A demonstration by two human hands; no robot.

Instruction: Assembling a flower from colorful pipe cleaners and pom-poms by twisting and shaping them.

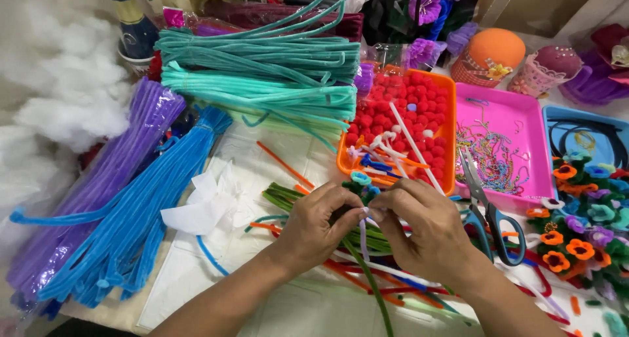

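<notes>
1. Your left hand (313, 227) and right hand (422, 227) meet at the middle of the surface (288, 311), fingertips almost touching, forearms coming in from the lower edge.
2. Between them sits a small pipe-cleaner flower (362, 185); its green stem (370, 278) runs back toward you, so the long axis lies near-to-far, bloom at the far end.
3. Both grips are pinched shut on the flower: the left clamps it from the left, the right pinches a pale strand at the fingertips. Neither hand is clearly nearer.
4. Just right of your right hand lie scissors (488, 216), blades pointing away.
5. Beyond your fingers, an orange tray (449, 147) holds red pompoms (400, 107); a pink tray (504, 111) stands beside it.
6. Farther left lie blue pipe cleaners (137, 225), purple ones (111, 173) and teal bundles (262, 75).
</notes>
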